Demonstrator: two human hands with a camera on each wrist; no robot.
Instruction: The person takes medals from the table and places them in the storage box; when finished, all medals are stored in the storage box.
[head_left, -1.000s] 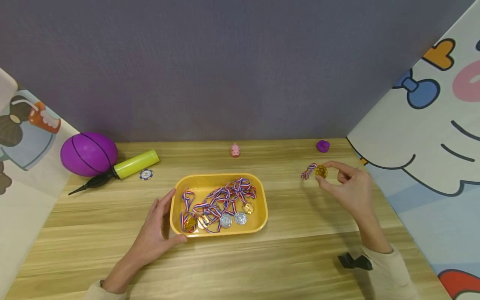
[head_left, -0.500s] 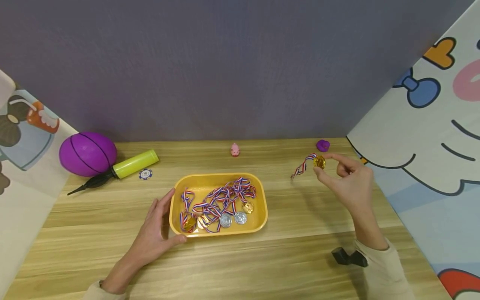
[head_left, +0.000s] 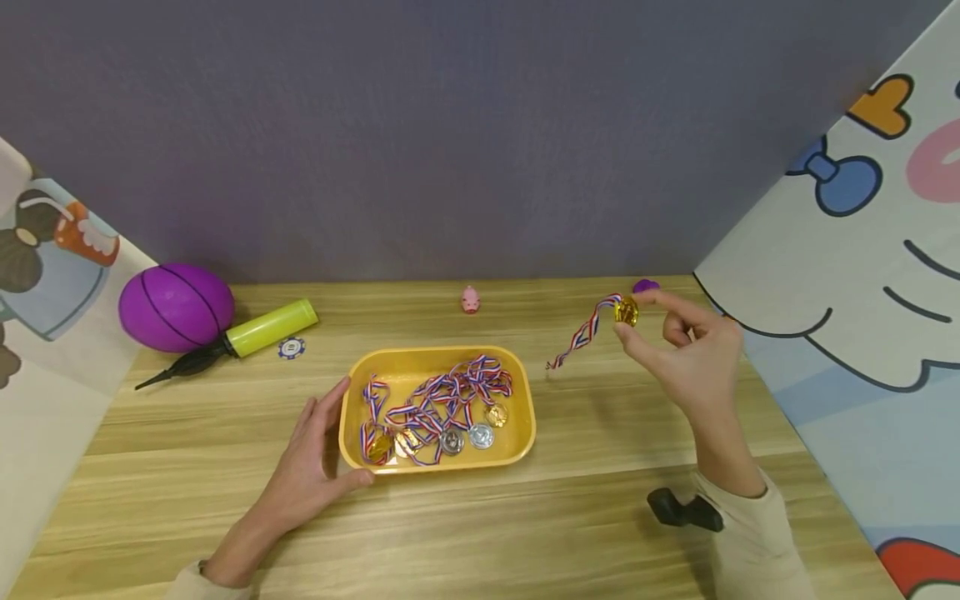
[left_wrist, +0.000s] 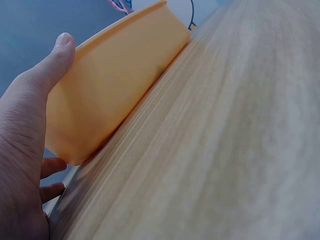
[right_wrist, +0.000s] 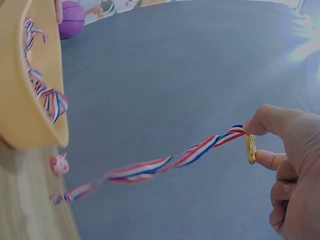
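Note:
My right hand (head_left: 693, 354) holds a gold medal (head_left: 626, 311) between thumb and forefinger, raised above the table's right side. The medal's red, white and blue ribbon (right_wrist: 190, 155) trails down toward the left, twisted. My left hand (head_left: 303, 467) touches the left end of a yellow plastic tray (head_left: 438, 352), its fingers along the end wall and its thumb at the front corner. In the left wrist view, the thumb (left_wrist: 60, 57) lies fairly straight by the rim. Inside the tray are several gold and silver medals (head_left: 481, 435) with tangled striped ribbons (head_left: 450, 392).
Along the back stand a small pink pig (head_left: 470, 300) and a purple rubber duck (head_left: 645, 286), partly hidden by my right hand. At the left lie a purple ball (head_left: 176, 308), a green hand pump (head_left: 273, 327) and a poker chip (head_left: 292, 347). Walls border the table (head_left: 465, 533).
My right hand has lifted the gold medal and shifted slightly left, so its ribbon now hangs out longer toward the tray. The left hand and tray have stayed put.

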